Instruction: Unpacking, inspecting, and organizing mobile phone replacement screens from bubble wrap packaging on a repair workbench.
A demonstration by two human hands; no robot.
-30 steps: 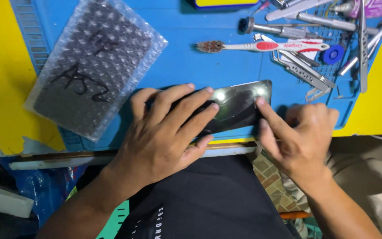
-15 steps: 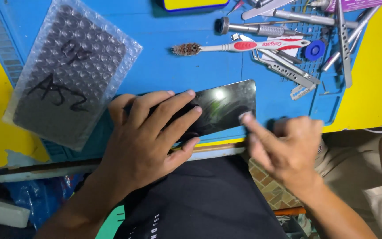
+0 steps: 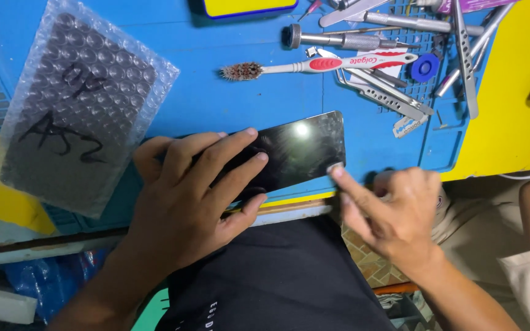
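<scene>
A black glossy phone [image 3: 302, 150] lies screen up on the blue work mat [image 3: 228, 104], near the mat's front edge. My left hand [image 3: 194, 193] rests flat on the phone's left half, fingers spread across the glass and pressing it down. My right hand [image 3: 394, 214] is at the phone's lower right corner, with the index fingertip touching that corner and the other fingers curled. The left part of the phone is hidden under my left hand.
A bubble-wrap pouch [image 3: 78, 110] with dark contents lies at the left on the mat. A toothbrush [image 3: 320, 64], a screwdriver [image 3: 351, 40], metal tweezers [image 3: 387, 95] and a blue tape roll [image 3: 424, 67] lie at the back right. The yellow table [image 3: 510, 122] continues right.
My right hand has slid from the phone's right edge down to its lower right corner, now touching with one fingertip. The left hand stays pressed on the screen. The view shifted slightly.
</scene>
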